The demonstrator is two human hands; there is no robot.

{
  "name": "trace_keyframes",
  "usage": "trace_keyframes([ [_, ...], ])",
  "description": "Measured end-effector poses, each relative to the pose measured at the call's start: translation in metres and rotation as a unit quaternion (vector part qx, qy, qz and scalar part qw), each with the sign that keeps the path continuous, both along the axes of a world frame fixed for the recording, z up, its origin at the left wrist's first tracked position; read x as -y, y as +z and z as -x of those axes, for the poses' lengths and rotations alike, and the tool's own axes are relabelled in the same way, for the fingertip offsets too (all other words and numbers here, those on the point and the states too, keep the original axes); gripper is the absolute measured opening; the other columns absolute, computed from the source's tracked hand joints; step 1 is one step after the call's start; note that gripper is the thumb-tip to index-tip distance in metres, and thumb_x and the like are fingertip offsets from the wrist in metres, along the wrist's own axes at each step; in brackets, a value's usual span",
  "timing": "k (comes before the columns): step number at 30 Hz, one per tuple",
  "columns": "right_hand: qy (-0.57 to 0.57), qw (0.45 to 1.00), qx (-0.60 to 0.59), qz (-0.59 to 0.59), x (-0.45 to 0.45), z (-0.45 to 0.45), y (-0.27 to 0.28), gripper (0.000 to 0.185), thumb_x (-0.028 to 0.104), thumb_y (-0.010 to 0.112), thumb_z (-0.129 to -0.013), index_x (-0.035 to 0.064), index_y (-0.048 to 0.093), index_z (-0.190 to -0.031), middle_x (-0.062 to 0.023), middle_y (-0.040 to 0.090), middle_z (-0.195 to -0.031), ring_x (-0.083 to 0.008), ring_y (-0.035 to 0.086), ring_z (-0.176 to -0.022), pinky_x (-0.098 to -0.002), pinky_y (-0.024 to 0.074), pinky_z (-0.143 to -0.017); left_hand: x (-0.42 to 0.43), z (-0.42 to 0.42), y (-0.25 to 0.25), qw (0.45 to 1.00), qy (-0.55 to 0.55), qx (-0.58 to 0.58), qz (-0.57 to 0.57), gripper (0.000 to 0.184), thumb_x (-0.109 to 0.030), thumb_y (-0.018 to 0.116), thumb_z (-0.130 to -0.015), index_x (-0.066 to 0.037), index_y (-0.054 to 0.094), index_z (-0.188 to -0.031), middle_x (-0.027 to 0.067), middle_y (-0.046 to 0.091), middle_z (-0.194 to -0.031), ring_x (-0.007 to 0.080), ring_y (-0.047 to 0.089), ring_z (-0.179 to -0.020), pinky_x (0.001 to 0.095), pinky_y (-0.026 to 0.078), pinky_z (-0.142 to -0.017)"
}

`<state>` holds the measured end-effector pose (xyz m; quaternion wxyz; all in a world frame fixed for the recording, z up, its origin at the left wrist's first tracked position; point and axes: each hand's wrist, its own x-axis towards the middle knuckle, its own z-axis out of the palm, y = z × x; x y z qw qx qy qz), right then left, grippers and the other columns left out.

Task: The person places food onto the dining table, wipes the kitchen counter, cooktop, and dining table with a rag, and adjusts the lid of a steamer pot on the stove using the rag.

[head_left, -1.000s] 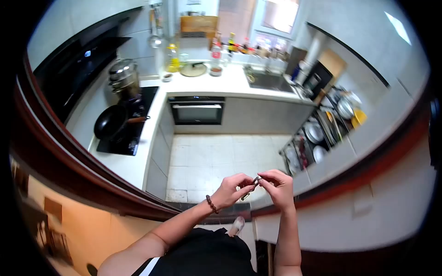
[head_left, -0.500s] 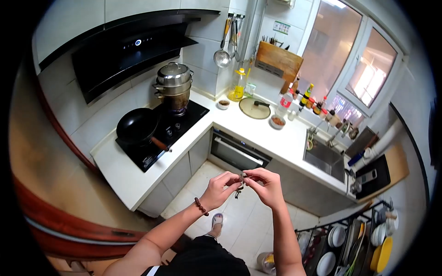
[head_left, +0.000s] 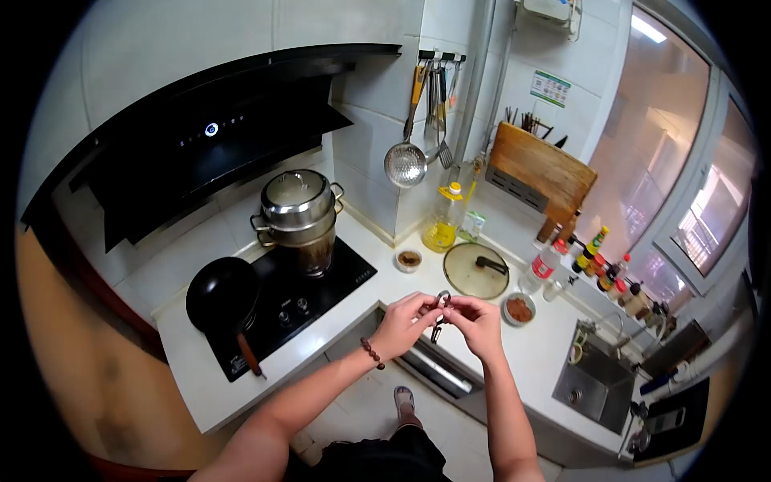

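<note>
My left hand (head_left: 406, 323) and my right hand (head_left: 477, 324) meet in front of me, fingertips pinched on a small dark looped item (head_left: 443, 297). Its loop stands above the fingers and a short dark end hangs below them; its exact kind is too small to make out. A beaded bracelet (head_left: 372, 353) circles my left wrist. Beyond the hands, on the white counter (head_left: 377, 291), lie a glass lid (head_left: 474, 277) with a black handle and a bowl of reddish-brown food (head_left: 519, 308). A smaller bowl with dark contents (head_left: 408, 259) stands further left.
On the black cooktop (head_left: 285, 309) stand a wok (head_left: 221, 293) with its wooden handle towards me and a stacked steamer pot (head_left: 297, 210). An oil bottle (head_left: 442, 225) is in the corner. At right are sauce bottles (head_left: 593, 249) and a sink (head_left: 590, 381).
My view has shifted and I am closer to the counter, with both hands now in front of its edge. They keep their pinch on the small dark item, whose loop shows more clearly.
</note>
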<state>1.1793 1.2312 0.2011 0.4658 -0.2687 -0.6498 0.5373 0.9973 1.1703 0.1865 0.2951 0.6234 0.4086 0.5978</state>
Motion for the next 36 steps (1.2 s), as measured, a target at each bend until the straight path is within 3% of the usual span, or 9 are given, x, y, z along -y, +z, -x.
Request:
trace_keyframes([
  [6,0.0,0.997,0.013,-0.076,-0.254,0.01,0.056,0.02,0.004,0.077,-0.09,-0.0081,0.074,-0.106,-0.0081,0.075,-0.088,-0.0103,0.069,-0.078,-0.0253,0.0562,-0.071,-0.241,-0.002,0.062,0.999,0.029,0.029,0.021,0.021,-0.01,0.068,-0.1,0.004,0.063,-0.115,0.0062,0.071,-0.096,0.0091,0.066,-0.082,0.0243,0.055,-0.073],
  [13,-0.011,0.984,-0.018,-0.179,-0.539,0.061,0.218,0.017,0.006,0.074,-0.092,-0.0071,0.076,-0.103,-0.0063,0.074,-0.083,-0.0096,0.065,-0.068,-0.0252,0.0539,-0.063,-0.521,0.027,0.214,0.993,0.085,0.05,-0.059,0.021,-0.011,0.069,-0.1,0.003,0.061,-0.112,0.0067,0.071,-0.094,0.0089,0.067,-0.076,0.0232,0.055,-0.067],
  [17,-0.09,0.951,0.02,-0.296,-0.64,0.104,0.296,0.015,0.011,0.073,-0.088,-0.0029,0.078,-0.093,-0.0094,0.074,-0.071,-0.0111,0.069,-0.061,-0.0272,0.053,-0.059,-0.625,0.042,0.281,0.968,0.223,0.033,-0.111,0.026,-0.009,0.072,-0.097,0.003,0.058,-0.115,0.0084,0.072,-0.087,0.0101,0.069,-0.07,0.0244,0.057,-0.062],
  [22,-0.145,0.932,0.031,-0.33,-0.711,0.147,0.344,0.014,0.01,0.072,-0.085,-0.0014,0.079,-0.089,-0.0122,0.074,-0.07,-0.0188,0.071,-0.058,-0.032,0.0566,-0.06,-0.688,0.055,0.337,0.931,0.341,0.019,-0.131,0.033,-0.004,0.069,-0.094,0.0,0.057,-0.125,0.013,0.074,-0.086,0.0175,0.073,-0.061,0.029,0.058,-0.051],
  [25,-0.122,0.949,0.054,-0.287,-0.741,0.16,0.354,0.014,0.009,0.074,-0.086,-0.0021,0.079,-0.092,-0.0106,0.075,-0.072,-0.0158,0.071,-0.06,-0.0296,0.0555,-0.06,-0.712,0.067,0.348,0.91,0.386,-0.079,-0.131,0.036,-0.002,0.067,-0.095,-0.002,0.057,-0.13,0.0128,0.074,-0.084,0.0178,0.073,-0.06,0.0292,0.058,-0.05],
  [29,-0.127,0.942,0.05,-0.306,-0.762,0.177,0.35,0.011,0.009,0.075,-0.083,-0.0009,0.079,-0.087,-0.0156,0.073,-0.07,-0.0247,0.072,-0.062,-0.0371,0.0579,-0.067,-0.722,0.072,0.35,0.904,0.396,-0.12,-0.106,0.039,0.001,0.063,-0.095,-0.003,0.058,-0.133,0.0132,0.073,-0.08,0.0189,0.073,-0.058,0.0322,0.057,-0.051],
  [33,-0.137,0.938,0.082,-0.309,-0.772,0.182,0.338,0.011,0.009,0.077,-0.082,-0.0015,0.079,-0.086,-0.0199,0.073,-0.076,-0.0327,0.074,-0.07,-0.0406,0.0582,-0.073,-0.737,0.08,0.336,0.845,0.465,-0.238,-0.112,0.044,0.0,0.065,-0.092,-0.004,0.058,-0.136,0.0236,0.073,-0.085,0.0295,0.073,-0.06,0.0388,0.061,-0.063],
  [34,-0.14,0.935,0.086,-0.315,-0.776,0.183,0.336,0.01,0.008,0.076,-0.082,-0.0011,0.079,-0.086,-0.0215,0.074,-0.081,-0.0361,0.074,-0.076,-0.0424,0.0582,-0.077,-0.737,0.082,0.335,0.837,0.471,-0.264,-0.09,0.047,-0.004,0.068,-0.09,-0.003,0.058,-0.137,0.028,0.072,-0.09,0.0378,0.074,-0.072,0.0439,0.061,-0.074],
  [36,-0.147,0.926,0.088,-0.338,-0.782,0.19,0.327,0.012,0.01,0.075,-0.083,-0.0006,0.079,-0.088,-0.0187,0.074,-0.076,-0.0322,0.074,-0.07,-0.0405,0.0589,-0.073,-0.734,0.083,0.331,0.823,0.483,-0.288,-0.075,0.048,-0.005,0.069,-0.089,-0.003,0.058,-0.137,0.0288,0.072,-0.09,0.0402,0.074,-0.079,0.0463,0.06,-0.077],
])
